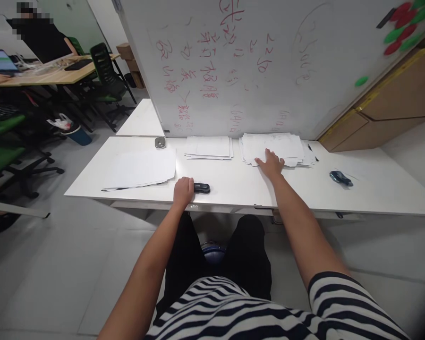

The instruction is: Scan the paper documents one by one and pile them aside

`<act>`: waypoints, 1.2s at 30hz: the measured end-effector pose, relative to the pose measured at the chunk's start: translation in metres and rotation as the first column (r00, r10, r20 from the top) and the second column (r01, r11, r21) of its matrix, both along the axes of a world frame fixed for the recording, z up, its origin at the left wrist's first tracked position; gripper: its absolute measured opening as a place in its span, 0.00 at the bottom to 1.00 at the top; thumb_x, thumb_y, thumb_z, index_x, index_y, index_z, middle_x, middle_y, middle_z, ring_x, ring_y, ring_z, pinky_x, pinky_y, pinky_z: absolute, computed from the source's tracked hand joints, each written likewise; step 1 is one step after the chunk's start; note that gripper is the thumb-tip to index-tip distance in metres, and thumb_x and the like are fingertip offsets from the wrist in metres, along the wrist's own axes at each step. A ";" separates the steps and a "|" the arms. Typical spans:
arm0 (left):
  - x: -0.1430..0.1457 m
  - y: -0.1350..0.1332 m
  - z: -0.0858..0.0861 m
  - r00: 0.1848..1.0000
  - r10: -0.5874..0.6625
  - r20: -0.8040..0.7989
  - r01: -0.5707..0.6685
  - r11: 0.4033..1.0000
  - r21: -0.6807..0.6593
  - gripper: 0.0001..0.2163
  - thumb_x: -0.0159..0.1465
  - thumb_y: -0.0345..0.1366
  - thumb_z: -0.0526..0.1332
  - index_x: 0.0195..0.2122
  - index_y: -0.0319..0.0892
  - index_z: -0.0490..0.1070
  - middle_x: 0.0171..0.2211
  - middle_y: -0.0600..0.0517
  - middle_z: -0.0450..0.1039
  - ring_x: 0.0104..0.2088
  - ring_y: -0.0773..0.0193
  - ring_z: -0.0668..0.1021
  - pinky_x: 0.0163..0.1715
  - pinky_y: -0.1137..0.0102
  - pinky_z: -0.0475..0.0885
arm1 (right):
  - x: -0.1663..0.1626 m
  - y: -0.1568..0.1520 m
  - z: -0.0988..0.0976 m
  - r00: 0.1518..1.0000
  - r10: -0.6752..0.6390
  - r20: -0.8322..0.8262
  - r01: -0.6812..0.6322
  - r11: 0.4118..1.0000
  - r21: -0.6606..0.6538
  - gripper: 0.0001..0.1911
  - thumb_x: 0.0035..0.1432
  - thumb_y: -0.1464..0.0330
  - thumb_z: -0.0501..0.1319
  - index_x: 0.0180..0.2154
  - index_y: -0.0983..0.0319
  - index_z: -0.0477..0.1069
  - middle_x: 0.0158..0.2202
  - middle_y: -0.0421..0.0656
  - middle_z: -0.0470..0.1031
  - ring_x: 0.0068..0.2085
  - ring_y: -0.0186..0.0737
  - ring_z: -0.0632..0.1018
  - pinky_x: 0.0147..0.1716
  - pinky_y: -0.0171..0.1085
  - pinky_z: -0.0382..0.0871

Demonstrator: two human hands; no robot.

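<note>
My left hand (183,191) is closed around one end of a black stapler (202,188) lying near the front edge of the white table. The stapler's left part is hidden by my fingers. Farther right, my right hand (271,165) rests with fingers spread on the front edge of a thick, uneven paper stack (274,145). Between the hands, toward the back, sits a smaller paper stack (209,147). Left of my left hand lies a wide pile of white sheets (141,169), with a dark edge showing underneath.
A whiteboard (212,71) with red writing stands along the table's back. Large cardboard boxes (393,89) lean at the right. A small grey-green rounded object (160,142) and a dark glossy object (341,178) lie on the table (230,186). Other people sit at desks far left.
</note>
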State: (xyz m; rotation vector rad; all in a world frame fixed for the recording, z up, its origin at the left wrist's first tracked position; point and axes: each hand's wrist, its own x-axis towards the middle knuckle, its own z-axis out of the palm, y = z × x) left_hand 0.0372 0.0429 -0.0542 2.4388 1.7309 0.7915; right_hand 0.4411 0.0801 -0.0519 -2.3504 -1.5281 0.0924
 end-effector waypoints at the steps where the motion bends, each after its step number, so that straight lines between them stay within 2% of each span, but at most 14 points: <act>1: 0.000 0.000 0.000 1.000 -0.001 0.006 0.001 1.000 -0.001 0.17 0.71 0.39 0.41 0.28 0.45 0.61 0.29 0.48 0.67 0.34 0.58 0.70 0.35 0.62 0.60 | 0.000 0.000 0.002 1.000 -0.003 0.013 0.003 1.000 0.001 0.36 0.60 0.50 0.49 0.63 0.61 0.50 0.63 0.54 0.58 0.63 0.52 0.57 0.59 0.56 0.44; 6: 0.000 -0.001 0.001 1.000 0.000 0.000 0.000 1.000 0.007 0.17 0.71 0.39 0.40 0.27 0.45 0.60 0.28 0.48 0.66 0.33 0.58 0.70 0.34 0.62 0.60 | -0.001 0.003 0.007 0.998 -0.019 0.059 0.018 1.000 0.006 0.32 0.61 0.52 0.49 0.61 0.63 0.55 0.59 0.58 0.64 0.58 0.56 0.63 0.55 0.56 0.48; 12: 0.001 0.000 0.002 1.000 0.010 -0.012 -0.010 1.000 -0.001 0.17 0.71 0.39 0.40 0.27 0.45 0.60 0.28 0.48 0.66 0.33 0.58 0.70 0.34 0.62 0.61 | -0.004 0.003 0.006 0.997 -0.035 0.075 0.032 0.999 0.040 0.24 0.63 0.55 0.50 0.55 0.60 0.65 0.55 0.54 0.68 0.53 0.53 0.65 0.51 0.55 0.48; 19: 0.000 -0.001 0.002 1.000 0.002 0.017 -0.002 1.000 -0.018 0.17 0.70 0.38 0.40 0.27 0.45 0.60 0.28 0.47 0.66 0.33 0.57 0.69 0.34 0.62 0.61 | -0.003 0.005 0.006 0.997 -0.052 0.059 0.047 0.996 0.076 0.20 0.65 0.60 0.49 0.53 0.60 0.69 0.52 0.53 0.71 0.49 0.49 0.66 0.49 0.52 0.46; 25: 0.000 0.000 0.002 1.000 0.006 0.024 -0.005 1.000 -0.023 0.17 0.70 0.38 0.41 0.27 0.45 0.61 0.29 0.48 0.66 0.34 0.57 0.69 0.35 0.62 0.60 | -0.002 0.005 0.011 0.998 -0.018 0.054 0.017 0.999 0.032 0.20 0.67 0.62 0.49 0.53 0.63 0.68 0.53 0.56 0.70 0.51 0.49 0.63 0.49 0.52 0.44; 31: 0.001 -0.001 0.002 1.000 0.008 -0.007 -0.008 1.000 -0.021 0.17 0.71 0.38 0.40 0.28 0.44 0.62 0.29 0.47 0.66 0.34 0.57 0.69 0.35 0.62 0.60 | 0.002 0.008 0.017 0.992 -0.043 0.117 0.048 0.998 -0.038 0.17 0.66 0.66 0.48 0.50 0.62 0.70 0.40 0.52 0.75 0.44 0.45 0.68 0.47 0.47 0.47; 34: 0.001 0.000 0.001 1.000 0.010 -0.012 -0.010 1.000 -0.010 0.17 0.71 0.39 0.39 0.28 0.44 0.62 0.29 0.47 0.66 0.34 0.57 0.69 0.35 0.62 0.60 | 0.002 0.009 0.017 0.987 -0.066 0.148 0.071 0.997 -0.031 0.16 0.65 0.67 0.48 0.48 0.60 0.71 0.37 0.50 0.76 0.42 0.46 0.71 0.48 0.47 0.49; 36: 0.000 0.001 0.000 1.000 0.013 -0.018 -0.013 1.000 -0.005 0.18 0.71 0.39 0.40 0.28 0.44 0.62 0.29 0.47 0.66 0.34 0.57 0.69 0.35 0.63 0.60 | 0.004 0.010 0.019 0.992 -0.084 0.095 0.085 0.996 0.002 0.15 0.65 0.67 0.49 0.45 0.61 0.72 0.35 0.49 0.75 0.41 0.46 0.72 0.48 0.46 0.53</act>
